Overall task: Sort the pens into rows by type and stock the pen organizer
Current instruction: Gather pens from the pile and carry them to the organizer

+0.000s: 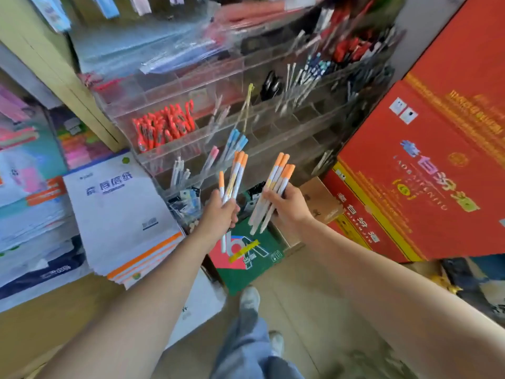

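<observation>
Left hand (222, 214) and right hand (287, 207) each grip a bundle of orange-capped pens (276, 184). The organizer (246, 127) appears partly stocked; several compartments remain unfilled.

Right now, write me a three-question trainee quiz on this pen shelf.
1. True or false: the left hand holds orange-capped pens.
2. The right hand holds: A one pen, B several pens, C nothing.
3. Fill in: in the organizer, the red pens stand to the ____ of the blue-capped pens.
Key: 1 true; 2 B; 3 left.
</observation>
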### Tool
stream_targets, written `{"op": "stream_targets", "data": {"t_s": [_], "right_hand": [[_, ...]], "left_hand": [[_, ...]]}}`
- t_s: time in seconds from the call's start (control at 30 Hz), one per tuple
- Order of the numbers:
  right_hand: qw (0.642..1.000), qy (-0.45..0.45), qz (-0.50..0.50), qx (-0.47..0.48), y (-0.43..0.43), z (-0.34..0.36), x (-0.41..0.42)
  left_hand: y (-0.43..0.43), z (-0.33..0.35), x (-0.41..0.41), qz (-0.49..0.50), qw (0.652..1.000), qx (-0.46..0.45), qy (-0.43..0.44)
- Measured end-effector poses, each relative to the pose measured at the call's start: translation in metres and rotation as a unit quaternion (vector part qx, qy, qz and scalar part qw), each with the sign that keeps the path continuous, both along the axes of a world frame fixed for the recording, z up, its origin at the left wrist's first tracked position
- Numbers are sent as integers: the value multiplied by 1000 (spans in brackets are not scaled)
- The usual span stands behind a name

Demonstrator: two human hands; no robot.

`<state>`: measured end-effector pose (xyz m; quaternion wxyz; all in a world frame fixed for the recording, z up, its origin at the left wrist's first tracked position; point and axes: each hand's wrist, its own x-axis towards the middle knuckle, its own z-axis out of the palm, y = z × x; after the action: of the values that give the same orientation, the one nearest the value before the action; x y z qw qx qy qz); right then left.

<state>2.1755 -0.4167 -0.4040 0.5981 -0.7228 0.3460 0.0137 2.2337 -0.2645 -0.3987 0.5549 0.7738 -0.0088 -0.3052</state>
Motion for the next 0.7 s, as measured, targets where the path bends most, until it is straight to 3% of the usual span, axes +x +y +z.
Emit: {"op": "stream_targets", "data": {"t_s": [0.7], "right_hand": [[997,-38,-63,5,-109,-13,190]], "left_hand": [[-49,-26,83,86,996,-16,18]]}}
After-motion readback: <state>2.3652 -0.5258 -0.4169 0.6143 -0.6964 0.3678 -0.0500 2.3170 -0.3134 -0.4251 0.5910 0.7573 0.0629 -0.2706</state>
